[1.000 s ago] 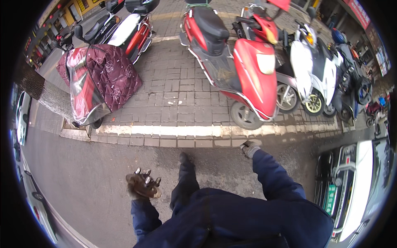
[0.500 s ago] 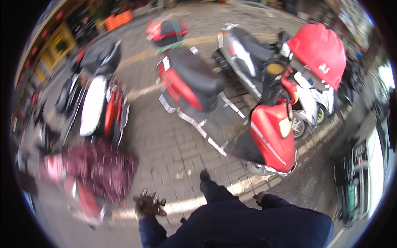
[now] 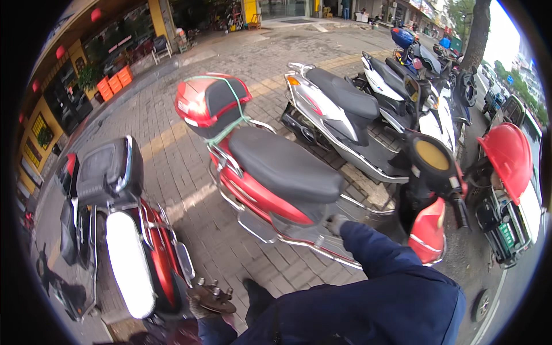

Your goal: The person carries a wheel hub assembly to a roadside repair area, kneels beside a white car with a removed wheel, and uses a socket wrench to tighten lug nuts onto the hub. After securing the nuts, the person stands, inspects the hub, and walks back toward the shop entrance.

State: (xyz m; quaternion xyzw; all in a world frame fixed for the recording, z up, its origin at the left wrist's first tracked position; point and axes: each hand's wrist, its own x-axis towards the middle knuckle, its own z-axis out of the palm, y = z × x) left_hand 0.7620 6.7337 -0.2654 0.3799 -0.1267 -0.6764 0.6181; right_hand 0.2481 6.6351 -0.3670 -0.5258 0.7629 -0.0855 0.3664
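Observation:
My left hand [image 3: 201,305], low in the picture, grips a rusty brown metal part [image 3: 213,296] with several silver studs, beside the white-seated scooter [image 3: 129,261]. My right hand [image 3: 336,223], in a grey glove, is just below the black seat [image 3: 279,161] of a red scooter [image 3: 256,201], over its footboard area; its fingers are curled, and what they hold, if anything, is hidden. This scooter carries a red top box [image 3: 195,103] tied with green cord, and a red helmet [image 3: 506,155] hangs at its handlebar end.
Silver and white scooters [image 3: 333,103] stand in a row beyond, near a tree [image 3: 477,31]. Paving [image 3: 195,253] runs to shopfronts with orange crates [image 3: 115,83]. A parked vehicle [image 3: 506,236] is on the road at right.
I have stepped in between the scooters and the view has swung round. My right hand has moved forward to the red scooter; my left hand still carries the metal part.

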